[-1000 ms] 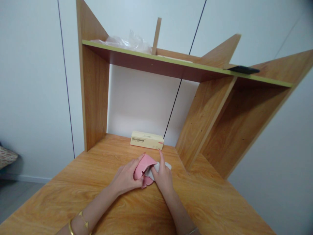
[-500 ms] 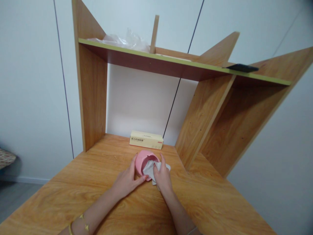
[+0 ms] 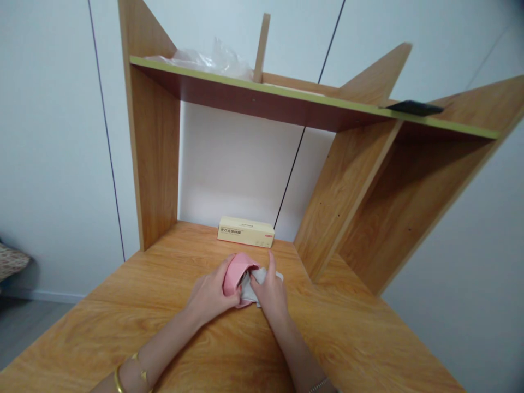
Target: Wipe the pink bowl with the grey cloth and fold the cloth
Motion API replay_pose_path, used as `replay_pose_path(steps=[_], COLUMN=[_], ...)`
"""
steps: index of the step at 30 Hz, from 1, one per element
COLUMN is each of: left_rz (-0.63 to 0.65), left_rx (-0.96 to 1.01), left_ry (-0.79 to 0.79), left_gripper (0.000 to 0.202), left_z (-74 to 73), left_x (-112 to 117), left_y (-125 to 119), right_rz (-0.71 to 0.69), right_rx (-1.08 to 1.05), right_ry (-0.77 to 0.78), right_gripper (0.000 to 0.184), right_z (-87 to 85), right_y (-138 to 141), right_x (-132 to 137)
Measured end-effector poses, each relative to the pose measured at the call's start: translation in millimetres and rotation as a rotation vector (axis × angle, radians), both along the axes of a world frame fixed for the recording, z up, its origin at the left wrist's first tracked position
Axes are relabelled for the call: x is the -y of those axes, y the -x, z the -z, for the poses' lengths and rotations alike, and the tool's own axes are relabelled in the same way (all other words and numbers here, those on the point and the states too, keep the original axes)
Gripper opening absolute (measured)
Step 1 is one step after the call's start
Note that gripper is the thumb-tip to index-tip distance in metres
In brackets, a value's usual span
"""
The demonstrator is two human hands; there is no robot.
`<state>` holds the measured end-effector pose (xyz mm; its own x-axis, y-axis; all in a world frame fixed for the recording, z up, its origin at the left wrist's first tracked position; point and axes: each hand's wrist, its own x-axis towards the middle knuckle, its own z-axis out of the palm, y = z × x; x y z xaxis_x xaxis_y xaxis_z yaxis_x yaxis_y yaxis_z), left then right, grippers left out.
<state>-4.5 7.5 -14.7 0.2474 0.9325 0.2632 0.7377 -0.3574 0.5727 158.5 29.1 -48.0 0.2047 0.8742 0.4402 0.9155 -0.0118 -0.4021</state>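
A pink, rounded, hollow container (image 3: 236, 273) is tilted on its side above the wooden desk, its opening turned toward the right. My left hand (image 3: 213, 292) is wrapped round its left side, thumb at the lower rim. In my right hand (image 3: 268, 289) is a light grey cloth (image 3: 249, 289), pinched with the index finger stretched upward. Part of the cloth lies inside the container's opening and part sticks out to the right behind my fingers. The container's inner bottom is hidden by the cloth.
Behind the hands a cream-coloured box (image 3: 245, 232) with printed characters stands on the desk (image 3: 164, 305). Wooden side panels hold up a shelf (image 3: 254, 93). On it lie a clear plastic bag (image 3: 213, 61) and a dark flat object (image 3: 415, 108).
The container has turned in my left hand, so its opening faces more to the right. My right hand has shifted slightly left with the cloth. The camera view has moved a little.
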Motion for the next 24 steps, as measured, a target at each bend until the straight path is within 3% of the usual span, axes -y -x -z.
replay_pose_path(steps=[4,9,16,24], left_rz=[0.041,0.112,0.146,0.146], left_rx=[-0.029,-0.006,0.048,0.069], left_ry=[-0.020,-0.025,-0.048,-0.056], left_gripper=[0.073,0.070,0.071,0.071], left_z=[-0.9,2.5,3.8,6.0], left_x=[2.3,1.5,1.2,-0.7], left_y=[0.2,3.0,1.5,-0.1], right_rz=[-0.049,-0.169,-0.166,-0.138], right_rx=[0.187,0.184,0.104,0.090], right_ry=[-0.179,-0.403,-0.185,-0.081], right_gripper=[0.062,0.060,0.065,0.060], right_z=[-3.4,-5.6,-4.0,-3.7], right_y=[-5.5,-12.4,-12.0,-11.7], right_x=[3.8,7.9,3.8,2.8])
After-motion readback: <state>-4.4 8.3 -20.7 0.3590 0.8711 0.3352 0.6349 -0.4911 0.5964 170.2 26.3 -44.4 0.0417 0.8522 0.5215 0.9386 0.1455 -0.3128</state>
